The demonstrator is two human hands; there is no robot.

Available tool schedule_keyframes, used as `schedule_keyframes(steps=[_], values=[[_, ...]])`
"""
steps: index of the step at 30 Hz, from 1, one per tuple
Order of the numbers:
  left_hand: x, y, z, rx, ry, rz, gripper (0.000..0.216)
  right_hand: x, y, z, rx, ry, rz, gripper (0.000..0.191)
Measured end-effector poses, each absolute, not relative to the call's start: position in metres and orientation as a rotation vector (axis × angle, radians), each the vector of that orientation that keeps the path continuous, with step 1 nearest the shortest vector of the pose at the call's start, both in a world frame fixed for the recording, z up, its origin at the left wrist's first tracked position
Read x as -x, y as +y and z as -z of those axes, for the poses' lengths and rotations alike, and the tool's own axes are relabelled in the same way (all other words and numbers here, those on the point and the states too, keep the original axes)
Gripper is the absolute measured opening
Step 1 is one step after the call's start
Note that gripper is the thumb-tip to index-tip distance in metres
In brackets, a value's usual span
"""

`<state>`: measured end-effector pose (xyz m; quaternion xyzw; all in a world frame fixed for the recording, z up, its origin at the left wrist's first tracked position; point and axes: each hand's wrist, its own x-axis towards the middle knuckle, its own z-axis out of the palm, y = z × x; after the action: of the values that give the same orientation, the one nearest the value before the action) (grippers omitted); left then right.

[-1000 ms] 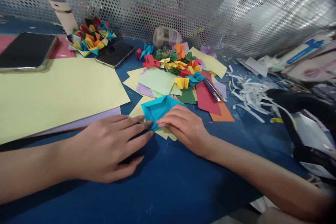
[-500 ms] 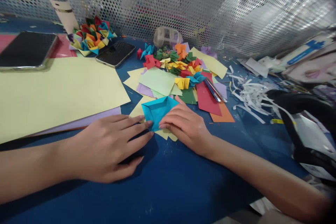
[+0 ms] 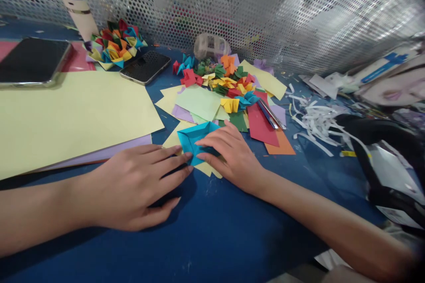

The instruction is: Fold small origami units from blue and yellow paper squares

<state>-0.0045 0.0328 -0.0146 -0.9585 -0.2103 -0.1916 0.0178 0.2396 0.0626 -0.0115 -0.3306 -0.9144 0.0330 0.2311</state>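
Observation:
A partly folded sheet of blue origami paper (image 3: 188, 138) lies in front of me, with raised creased edges along its top and left. My left hand (image 3: 136, 185) rests flat with fingers stretched out, its fingertips touching the paper's lower left edge. Over the right part of the sheet is my right hand (image 3: 236, 159), its thumb and index finger apart and fingertips on or just above the paper. That hand hides the sheet's right side. Pale yellow paper pieces (image 3: 209, 170) show from under the blue one.
Folded paper pieces (image 3: 229, 83), paper sheets (image 3: 198, 101) and a metal tool (image 3: 270, 115) lie behind. Large yellow sheets (image 3: 66, 115), two phones (image 3: 146, 67), a paper model (image 3: 116, 46) and a white cylinder (image 3: 80, 17) are left. White strips (image 3: 315, 119) lie right; perforated metal (image 3: 159, 4) stands behind.
My right thumb and index finger have spread apart, and the index finger has moved left over the blue paper. The left hand stays on the paper's edge.

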Motion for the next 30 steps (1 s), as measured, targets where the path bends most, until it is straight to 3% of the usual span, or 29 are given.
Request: schedule_keyframes(steps=[12, 24, 28, 30], values=[[0.004, 0.033, 0.014, 2.983, -0.68, 0.566, 0.043, -0.241, 0.066, 0.015, 0.97, -2.461, -0.014, 0.025], [0.003, 0.038, 0.012, 3.129, -0.669, 0.421, 0.055, -0.256, 0.083, 0.014, 0.985, -2.374, 0.042, 0.012], [0.003, 0.038, 0.012, 3.169, -0.708, 0.411, 0.055, -0.272, 0.09, 0.006, 0.797, -2.482, 0.008, 0.036], [0.004, 0.038, 0.012, 3.145, -0.736, 0.406, 0.057, -0.279, 0.094, 0.004, 0.796, -2.531, 0.086, 0.036]])
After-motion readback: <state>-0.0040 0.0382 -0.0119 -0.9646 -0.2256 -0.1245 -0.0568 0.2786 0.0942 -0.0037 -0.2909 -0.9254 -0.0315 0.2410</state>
